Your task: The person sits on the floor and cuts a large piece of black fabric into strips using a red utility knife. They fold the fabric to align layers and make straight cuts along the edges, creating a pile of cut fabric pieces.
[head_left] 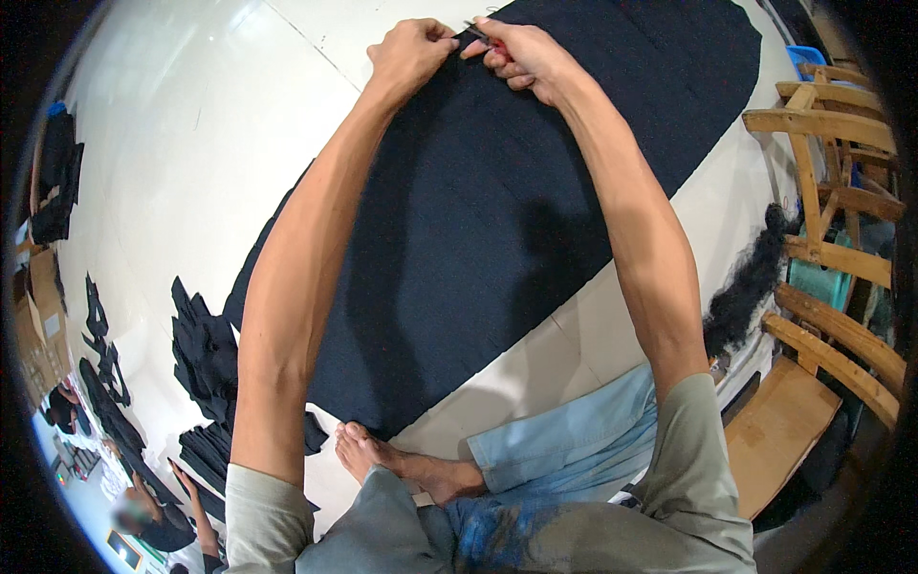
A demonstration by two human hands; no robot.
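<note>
A large sheet of black cloth (pixel 459 258) lies spread over the pale surface in front of me, from my bare foot to the far edge of the view. My left hand (pixel 411 55) is closed at its far left edge, pinching the fabric between thumb and fingers. Just to its right, my right hand (pixel 535 59) grips a small pair of scissors (pixel 477 33) with dark blades and a bit of red at the handle. The blades point left, close to my left fingertips. Whether they touch the cloth, I cannot tell.
Crumpled black cloth pieces (pixel 203 354) lie on the left. Wooden chairs (pixel 822 124) stand along the right, near a heap of dark fibres (pixel 741 292). Lower left, another person (pixel 158 521) is close to more black cloth strips (pixel 115 407). Cardboard boxes (pixel 45 297) stand far left.
</note>
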